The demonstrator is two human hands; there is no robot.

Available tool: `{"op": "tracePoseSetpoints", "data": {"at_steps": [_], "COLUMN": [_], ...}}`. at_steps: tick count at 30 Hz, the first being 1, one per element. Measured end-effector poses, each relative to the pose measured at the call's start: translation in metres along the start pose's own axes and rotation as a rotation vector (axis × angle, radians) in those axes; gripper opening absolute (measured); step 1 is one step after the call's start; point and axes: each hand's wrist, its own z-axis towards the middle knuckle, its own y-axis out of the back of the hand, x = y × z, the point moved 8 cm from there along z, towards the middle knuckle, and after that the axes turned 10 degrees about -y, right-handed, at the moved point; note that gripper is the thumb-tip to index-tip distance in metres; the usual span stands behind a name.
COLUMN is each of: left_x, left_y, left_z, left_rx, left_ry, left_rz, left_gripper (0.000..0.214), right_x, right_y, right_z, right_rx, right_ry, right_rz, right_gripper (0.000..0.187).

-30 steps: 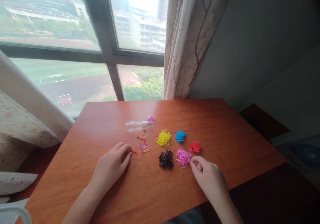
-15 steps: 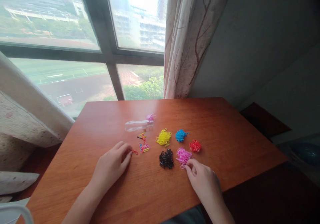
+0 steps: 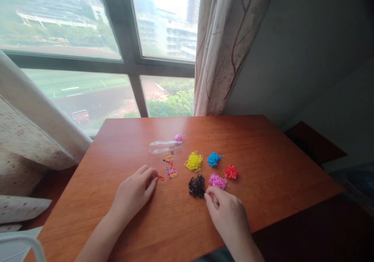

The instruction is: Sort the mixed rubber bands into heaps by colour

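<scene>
My left hand (image 3: 138,186) rests on the table, thumb and fingers pinched on a red rubber band (image 3: 160,177) whose end sticks out. Just beyond it lies a small loose mix of coloured rubber bands (image 3: 172,172), with a few more behind. My right hand (image 3: 224,205) is closed in a pinch between the pile of black rubber bands (image 3: 196,186) and the pile of pink rubber bands (image 3: 217,180), fingertips close to the black ones. What those fingertips hold, if anything, is too small to make out.
Farther back sit piles of yellow (image 3: 194,161), blue (image 3: 214,159) and red rubber bands (image 3: 231,172). A clear plastic bottle (image 3: 163,147) lies on its side near a pink item (image 3: 179,137). The wooden table (image 3: 169,223) meets a window with curtains (image 3: 219,47).
My right hand has moved left from the pink pile's near right side towards the black pile. My left hand keeps its pinch on the red rubber band. The view has shifted slightly.
</scene>
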Motion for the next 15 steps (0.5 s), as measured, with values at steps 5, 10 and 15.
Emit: {"op": "tracePoseSetpoints", "data": {"at_steps": [5, 10, 15], "left_x": [0.000, 0.002, 0.001], "left_y": [-0.001, -0.004, -0.005], "left_z": [0.000, -0.001, -0.001], "left_rx": [-0.001, 0.011, 0.022], "left_ry": [-0.002, -0.014, -0.037], "left_rz": [-0.012, -0.029, -0.019], "left_gripper": [0.022, 0.024, 0.025], "right_x": [0.052, 0.075, 0.079], "right_y": [-0.022, -0.038, -0.044], "right_z": [-0.007, -0.009, -0.008], "right_rx": [0.107, 0.188, 0.216], "right_ry": [0.065, 0.081, 0.087], "right_rz": [0.037, 0.021, -0.018], "right_gripper": [0.013, 0.013, 0.011]}}
